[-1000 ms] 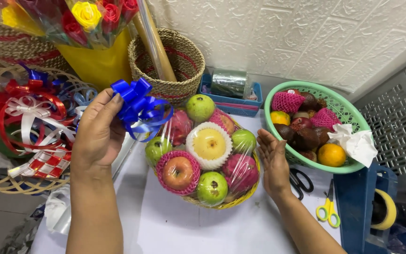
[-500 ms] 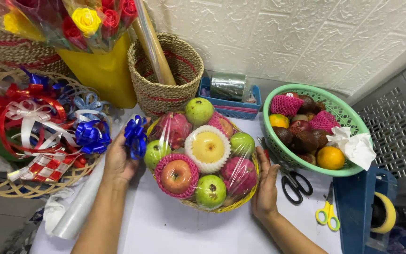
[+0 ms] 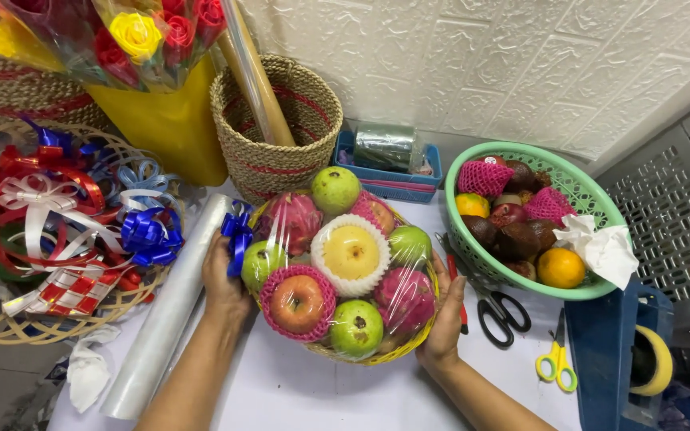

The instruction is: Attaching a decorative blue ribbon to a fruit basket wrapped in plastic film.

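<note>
Fruit basket: your wrapped basket of fruit (image 3: pixel 343 275) sits in the middle of the white table (image 3: pixel 281 399), with green apples, a red apple in pink netting, a yellow fruit in white netting and pink dragon fruit under clear film.
Left hand: your left hand (image 3: pixel 224 279) presses the basket's side at 9 o'clock, fingers curled around a blue ribbon bow (image 3: pixel 238 237); the bow hides the fingertips.
Right hand: your right hand (image 3: pixel 446 310) lies flat against the basket at 3 o'clock, fingers spread and gripping nothing else; the palm is hidden against the film.
Film roll: a clear roll (image 3: pixel 163 319) lies at 8 o'clock, its lower end near the frame edge.
Ribbons: a tray of red, white and blue bows (image 3: pixel 57 231) at 9 o'clock, cut off on the left.
Green basket: loose fruit (image 3: pixel 521 231) at 2 o'clock, a white cloth on the rim.
Scissors: a black pair (image 3: pixel 498 307) just beside your right hand, partly hidden by it; a yellow pair (image 3: pixel 557 363) at 4 o'clock.
Flowers: cut off at the top, at 11 o'clock (image 3: pixel 141 36).
</note>
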